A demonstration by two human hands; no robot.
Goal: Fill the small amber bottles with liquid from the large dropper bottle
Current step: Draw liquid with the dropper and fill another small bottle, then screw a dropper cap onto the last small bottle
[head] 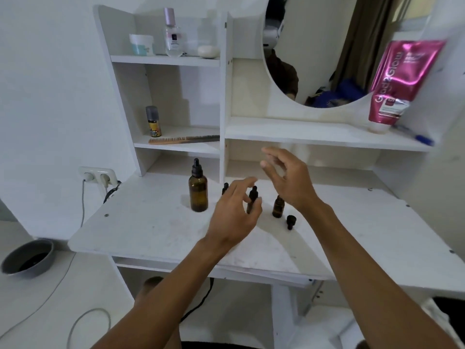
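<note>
So here's where things stand, biggest stuff first. The white desk (156, 222) holds everything. The large dropper bottle (198, 190) stands upright at about 9 o'clock from the hands, cap on, nobody touching it, so I'd guess no liquid is being drawn from it right now.

The left hand (232, 217) hovers low over the middle of the row, fingers loosely curled and apart, gripping nothing that I can see. The right hand (289, 180) is raised at about 1 o'clock from the left one, fingers spread and a bit blurry, empty too.

3 small amber bottles show: 1 mostly hidden behind the left hand (224, 188), 1 capped in the middle (252, 200), and 1 open bottle (278, 207) at about 3 o'clock from the left hand. Its loose dropper cap (290, 221) lies just beside it at 4 o'clock.

Can't tell any fill levels through the dark glass. My read: 1 bottle opened, filling mostly still ahead.
</note>
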